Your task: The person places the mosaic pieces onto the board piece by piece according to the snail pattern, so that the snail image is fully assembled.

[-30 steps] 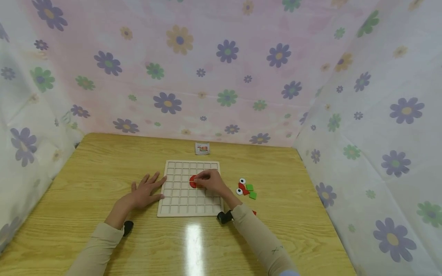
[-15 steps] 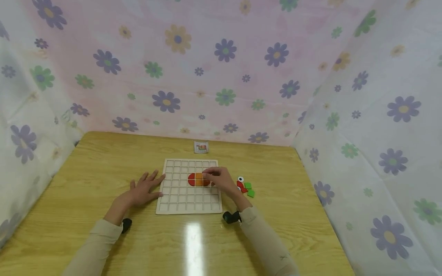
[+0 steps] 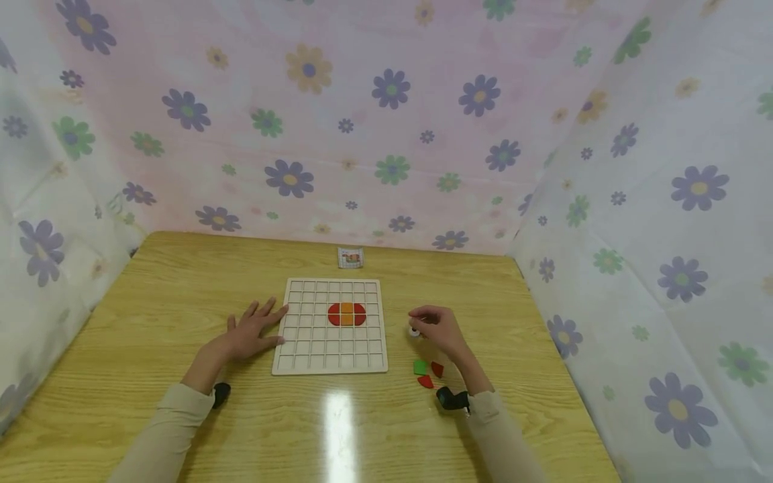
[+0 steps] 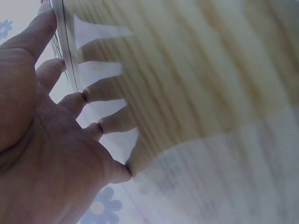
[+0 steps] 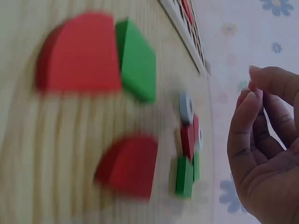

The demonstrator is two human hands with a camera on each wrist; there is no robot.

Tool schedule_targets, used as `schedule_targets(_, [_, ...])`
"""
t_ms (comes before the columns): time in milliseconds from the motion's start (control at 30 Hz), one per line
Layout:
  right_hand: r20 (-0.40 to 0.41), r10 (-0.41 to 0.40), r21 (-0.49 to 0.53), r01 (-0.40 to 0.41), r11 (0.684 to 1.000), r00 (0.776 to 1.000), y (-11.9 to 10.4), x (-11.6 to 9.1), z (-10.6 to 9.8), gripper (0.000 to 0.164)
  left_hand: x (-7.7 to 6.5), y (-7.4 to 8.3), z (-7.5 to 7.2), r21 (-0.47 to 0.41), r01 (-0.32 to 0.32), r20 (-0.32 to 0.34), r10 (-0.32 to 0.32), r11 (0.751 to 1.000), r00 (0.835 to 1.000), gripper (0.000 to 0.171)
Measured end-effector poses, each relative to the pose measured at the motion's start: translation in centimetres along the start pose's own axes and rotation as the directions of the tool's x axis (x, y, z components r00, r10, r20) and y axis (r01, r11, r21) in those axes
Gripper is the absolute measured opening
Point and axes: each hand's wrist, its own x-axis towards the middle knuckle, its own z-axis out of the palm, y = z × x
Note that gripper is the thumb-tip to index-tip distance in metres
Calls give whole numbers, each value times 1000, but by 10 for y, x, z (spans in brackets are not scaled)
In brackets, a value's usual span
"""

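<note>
A pale wooden grid board [image 3: 302, 342] lies on the table. Seated in its cells, two orange squares [image 3: 347, 320] have rounded red pieces [image 3: 335, 314] on either side. My left hand [image 3: 249, 337] rests with fingers spread against the board's left edge. My right hand [image 3: 442, 330], right of the board, hovers over an eye disc [image 3: 413, 331] that its fingers partly cover. In the right wrist view, the thumb and index tips meet with nothing seen between them. Past them on the table sit white eye discs [image 5: 185, 107], red pieces [image 5: 188, 140] and green squares [image 5: 184, 178].
Nearer the front, a green square [image 3: 419, 367] lies beside two red quarter-round pieces [image 3: 425, 382]. A small picture card [image 3: 351, 258] stands behind the board. Flowered cloth [image 3: 392, 134] encloses the table [image 3: 199, 275] at the back and sides.
My right hand has left the board and moved right to the loose pieces. The orange squares and the right-hand red pieces, earlier partly covered by it, now show fully. My left hand stays put.
</note>
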Motion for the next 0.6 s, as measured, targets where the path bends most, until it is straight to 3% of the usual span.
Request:
schedule_targets(300, [-118, 29, -156, -47, 987, 993, 19, -26, -30, 28, -1, 2, 1, -17, -6, 0, 6, 1000, 1000, 72])
schedule_targets(600, [-120, 143, -261, -170, 950, 982, 30, -32, -36, 41, -2, 4, -1, -26, -2, 9, 2, 1000, 1000, 72])
